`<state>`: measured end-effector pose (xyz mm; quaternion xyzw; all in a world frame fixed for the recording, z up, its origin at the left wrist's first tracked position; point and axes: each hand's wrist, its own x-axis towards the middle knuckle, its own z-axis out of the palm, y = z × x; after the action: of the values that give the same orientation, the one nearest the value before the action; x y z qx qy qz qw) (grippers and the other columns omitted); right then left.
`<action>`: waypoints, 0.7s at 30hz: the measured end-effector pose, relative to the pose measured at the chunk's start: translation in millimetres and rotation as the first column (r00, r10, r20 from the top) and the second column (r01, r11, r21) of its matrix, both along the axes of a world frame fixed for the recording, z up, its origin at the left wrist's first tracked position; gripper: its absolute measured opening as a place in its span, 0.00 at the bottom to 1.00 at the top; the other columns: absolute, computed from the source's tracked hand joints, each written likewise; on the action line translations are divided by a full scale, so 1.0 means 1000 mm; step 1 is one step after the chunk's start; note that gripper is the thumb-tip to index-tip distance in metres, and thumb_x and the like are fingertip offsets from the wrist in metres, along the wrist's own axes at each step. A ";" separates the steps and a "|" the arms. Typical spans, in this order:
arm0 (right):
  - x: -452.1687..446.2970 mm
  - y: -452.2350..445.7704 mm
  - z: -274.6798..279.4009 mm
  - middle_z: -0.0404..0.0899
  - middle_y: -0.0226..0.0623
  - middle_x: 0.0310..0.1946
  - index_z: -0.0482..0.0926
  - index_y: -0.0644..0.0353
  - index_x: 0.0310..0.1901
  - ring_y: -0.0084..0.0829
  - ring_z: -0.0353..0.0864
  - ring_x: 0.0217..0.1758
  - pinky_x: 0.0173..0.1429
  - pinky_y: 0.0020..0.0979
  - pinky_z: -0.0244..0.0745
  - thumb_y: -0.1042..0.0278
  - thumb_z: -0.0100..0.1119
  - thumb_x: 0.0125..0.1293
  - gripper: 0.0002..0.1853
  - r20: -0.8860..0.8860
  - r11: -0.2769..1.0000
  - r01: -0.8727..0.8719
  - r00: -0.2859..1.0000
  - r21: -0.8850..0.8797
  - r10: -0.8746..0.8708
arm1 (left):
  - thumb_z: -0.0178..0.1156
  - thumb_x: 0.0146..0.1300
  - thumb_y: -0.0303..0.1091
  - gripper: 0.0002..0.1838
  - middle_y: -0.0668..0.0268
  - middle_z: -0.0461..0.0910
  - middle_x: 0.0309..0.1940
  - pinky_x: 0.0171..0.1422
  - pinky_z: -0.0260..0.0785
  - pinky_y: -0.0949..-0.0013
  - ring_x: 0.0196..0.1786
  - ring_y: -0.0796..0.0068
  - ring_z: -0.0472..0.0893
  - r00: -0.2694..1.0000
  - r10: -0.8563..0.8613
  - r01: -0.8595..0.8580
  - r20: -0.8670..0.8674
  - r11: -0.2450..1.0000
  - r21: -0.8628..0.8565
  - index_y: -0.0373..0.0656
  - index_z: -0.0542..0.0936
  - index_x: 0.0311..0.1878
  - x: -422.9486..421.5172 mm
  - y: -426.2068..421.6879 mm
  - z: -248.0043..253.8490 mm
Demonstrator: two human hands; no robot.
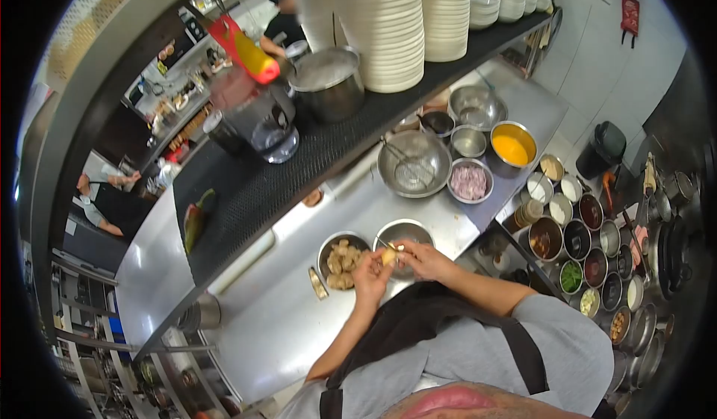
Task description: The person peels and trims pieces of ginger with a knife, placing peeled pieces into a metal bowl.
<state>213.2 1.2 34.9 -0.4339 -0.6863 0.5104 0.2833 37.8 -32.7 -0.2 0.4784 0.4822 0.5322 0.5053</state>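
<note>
I've got both hands over the near edge of the steel bench, and the left hand is pinching a pale piece of ginger. The right hand is curled around a slim tool, its kind too small to make out from here. That piece sits above the rim of a steel bowl; just beside, toward the bench's left end, a second bowl carries knobbly unpeeled ginger.

Bare metal gleams along that left end, brushed and bright. Over to the far right corner it's crowded: a wide mixing bowl with a whisk in it, chopped onion, and a pot of orange liquid.

Above the bench's far edge runs a black-matted shelf, stacks of white bowls at its right, a steel pot near the middle, one chili pepper toward the left end. Off the bench's right end, I see small ingredient pots packed in rows and a black bin by the pale wall. Beyond the shelf, a person in black stands at another counter.
</note>
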 end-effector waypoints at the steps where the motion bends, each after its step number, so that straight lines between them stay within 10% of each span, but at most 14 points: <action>1: 0.002 0.000 0.002 0.79 0.33 0.28 0.69 0.56 0.60 0.27 0.76 0.22 0.31 0.31 0.73 0.63 0.48 0.73 0.17 -0.024 0.995 0.010 1.000 -0.098 -0.013 | 0.60 0.61 0.18 0.18 0.59 0.79 0.46 0.52 0.73 0.75 0.48 0.76 0.80 0.999 -0.007 0.007 0.048 1.000 0.007 0.30 0.72 0.55 0.006 0.000 0.007; 4: 0.008 -0.002 0.007 0.79 0.32 0.31 0.67 0.60 0.63 0.20 0.70 0.16 0.19 0.23 0.67 0.64 0.46 0.74 0.19 -0.134 0.979 -0.017 0.991 -0.205 -0.011 | 0.59 0.63 0.18 0.19 0.57 0.79 0.48 0.54 0.73 0.73 0.50 0.74 0.80 0.994 -0.063 0.065 0.093 0.998 -0.013 0.29 0.70 0.56 0.009 0.002 0.010; 15: 0.019 0.002 -0.007 0.82 0.34 0.36 0.66 0.47 0.68 0.20 0.74 0.18 0.25 0.25 0.74 0.66 0.47 0.73 0.23 0.099 0.998 0.007 0.995 -0.064 -0.001 | 0.57 0.66 0.23 0.18 0.59 0.79 0.50 0.45 0.74 0.75 0.50 0.71 0.81 0.956 0.047 0.000 0.288 0.987 -0.161 0.35 0.69 0.58 -0.018 0.013 0.006; 21: 0.014 0.007 -0.029 0.83 0.33 0.35 0.68 0.56 0.66 0.20 0.75 0.18 0.24 0.25 0.73 0.64 0.49 0.73 0.22 0.161 0.978 0.074 0.986 -0.194 -0.042 | 0.57 0.65 0.22 0.18 0.59 0.79 0.48 0.43 0.73 0.76 0.48 0.72 0.82 0.943 0.063 0.011 0.326 0.975 -0.220 0.35 0.70 0.57 -0.020 0.014 0.006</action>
<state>227.5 8.7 5.5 -0.5186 -0.6389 0.5323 0.1987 17.4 -18.3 6.1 0.3174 0.4525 0.5554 0.6213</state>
